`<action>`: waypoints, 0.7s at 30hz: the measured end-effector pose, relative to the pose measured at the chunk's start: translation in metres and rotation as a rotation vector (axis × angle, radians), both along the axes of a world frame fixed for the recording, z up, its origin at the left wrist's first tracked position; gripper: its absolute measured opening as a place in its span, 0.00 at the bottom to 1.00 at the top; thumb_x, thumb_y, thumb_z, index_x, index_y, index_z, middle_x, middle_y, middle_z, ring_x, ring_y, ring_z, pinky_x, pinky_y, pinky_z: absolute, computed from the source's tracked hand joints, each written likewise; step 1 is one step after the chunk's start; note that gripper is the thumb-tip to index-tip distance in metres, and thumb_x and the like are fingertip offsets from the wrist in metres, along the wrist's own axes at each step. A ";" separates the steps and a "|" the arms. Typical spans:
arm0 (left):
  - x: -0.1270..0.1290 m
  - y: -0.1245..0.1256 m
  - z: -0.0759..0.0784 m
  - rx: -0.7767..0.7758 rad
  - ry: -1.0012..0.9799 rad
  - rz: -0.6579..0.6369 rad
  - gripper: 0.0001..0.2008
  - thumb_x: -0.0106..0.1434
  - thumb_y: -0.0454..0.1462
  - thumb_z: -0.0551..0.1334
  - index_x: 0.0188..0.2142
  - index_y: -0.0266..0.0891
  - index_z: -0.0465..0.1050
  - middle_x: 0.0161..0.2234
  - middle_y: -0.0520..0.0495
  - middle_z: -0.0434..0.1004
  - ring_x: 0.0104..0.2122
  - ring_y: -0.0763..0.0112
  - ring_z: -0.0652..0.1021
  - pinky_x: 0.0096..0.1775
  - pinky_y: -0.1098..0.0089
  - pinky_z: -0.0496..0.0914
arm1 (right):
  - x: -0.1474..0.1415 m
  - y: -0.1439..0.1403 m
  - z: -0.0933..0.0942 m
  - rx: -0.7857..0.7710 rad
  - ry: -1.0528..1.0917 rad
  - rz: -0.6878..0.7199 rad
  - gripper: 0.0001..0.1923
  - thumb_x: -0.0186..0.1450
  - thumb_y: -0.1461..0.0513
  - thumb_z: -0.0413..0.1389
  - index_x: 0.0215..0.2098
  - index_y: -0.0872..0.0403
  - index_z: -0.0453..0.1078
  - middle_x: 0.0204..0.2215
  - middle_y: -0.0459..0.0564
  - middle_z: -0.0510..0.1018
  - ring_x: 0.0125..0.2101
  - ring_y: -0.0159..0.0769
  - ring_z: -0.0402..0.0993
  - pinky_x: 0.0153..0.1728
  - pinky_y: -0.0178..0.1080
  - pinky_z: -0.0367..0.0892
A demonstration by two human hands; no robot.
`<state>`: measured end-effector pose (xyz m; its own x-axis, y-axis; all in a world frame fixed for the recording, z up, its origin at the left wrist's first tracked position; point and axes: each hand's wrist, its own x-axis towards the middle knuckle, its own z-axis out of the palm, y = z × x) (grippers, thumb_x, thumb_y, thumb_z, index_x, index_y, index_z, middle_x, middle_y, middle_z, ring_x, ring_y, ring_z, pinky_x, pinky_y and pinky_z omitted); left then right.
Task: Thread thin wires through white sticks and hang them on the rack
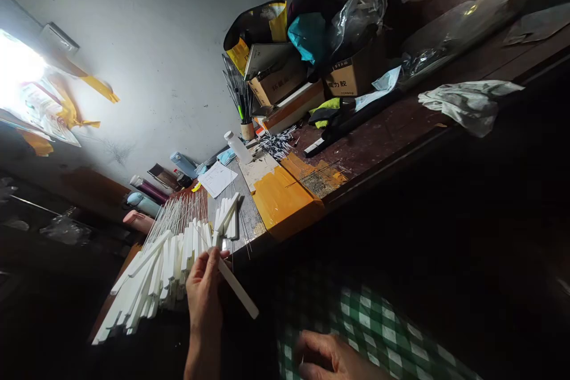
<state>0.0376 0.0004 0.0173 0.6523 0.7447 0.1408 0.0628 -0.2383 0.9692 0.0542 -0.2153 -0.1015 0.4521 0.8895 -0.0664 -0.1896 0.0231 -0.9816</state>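
Note:
My left hand (205, 285) is closed, thumb and fingers pinching one end of a slim white strip (239, 291). The strip slants down to the right, its lower end free in the air. Just behind that hand lies a pile of similar white strips (151, 276), many with thin wires (182, 205) sticking out toward the wall. A smaller bunch of white strips (231, 225) lies to the right of the pile. Low in the view, my right hand (332, 356) is curled and a little blurred in front of green checked cloth (378, 320); what its fingers hold is too small to make out.
An orange taped section (285, 205) covers the bench edge. Behind stand a white bottle (238, 147), cardboard boxes (350, 77), and a holder with thin black rods (247, 130). Several drink bottles (145, 205) line the wall. A grey cloth (467, 104) hangs over the edge.

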 end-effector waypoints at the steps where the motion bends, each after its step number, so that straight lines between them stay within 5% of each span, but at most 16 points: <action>1: 0.008 0.012 0.010 0.158 0.110 -0.045 0.23 0.59 0.55 0.61 0.36 0.37 0.73 0.32 0.46 0.79 0.27 0.71 0.76 0.29 0.73 0.70 | 0.003 0.002 0.001 0.000 -0.022 -0.021 0.06 0.62 0.58 0.55 0.33 0.52 0.70 0.25 0.43 0.73 0.27 0.31 0.68 0.26 0.32 0.60; 6: 0.066 0.079 0.050 0.464 0.406 -0.093 0.20 0.57 0.52 0.64 0.33 0.35 0.74 0.27 0.45 0.78 0.28 0.63 0.77 0.28 0.68 0.70 | 0.044 0.034 0.022 0.006 -0.063 -0.219 0.14 0.66 0.53 0.51 0.33 0.55 0.71 0.26 0.46 0.78 0.22 0.29 0.69 0.26 0.33 0.64; 10: 0.111 0.116 0.056 0.718 0.698 -0.004 0.10 0.61 0.41 0.64 0.29 0.35 0.73 0.30 0.48 0.76 0.33 0.65 0.77 0.40 0.60 0.71 | 0.080 0.073 0.038 0.071 -0.019 -0.300 0.13 0.66 0.54 0.51 0.35 0.56 0.69 0.31 0.49 0.78 0.23 0.28 0.70 0.24 0.32 0.65; 16: 0.136 0.109 0.040 0.975 0.762 0.009 0.15 0.64 0.45 0.61 0.42 0.36 0.73 0.47 0.41 0.75 0.49 0.57 0.73 0.51 0.51 0.65 | 0.100 0.114 0.048 0.037 0.103 -0.245 0.13 0.68 0.58 0.49 0.29 0.57 0.64 0.30 0.49 0.75 0.20 0.26 0.71 0.20 0.30 0.65; 21: 0.143 0.093 0.023 0.925 0.729 -0.131 0.14 0.56 0.46 0.67 0.32 0.38 0.73 0.35 0.45 0.78 0.42 0.58 0.76 0.48 0.54 0.66 | 0.100 0.123 0.053 0.036 0.217 -0.183 0.13 0.70 0.60 0.44 0.29 0.56 0.61 0.25 0.46 0.75 0.17 0.24 0.69 0.19 0.29 0.65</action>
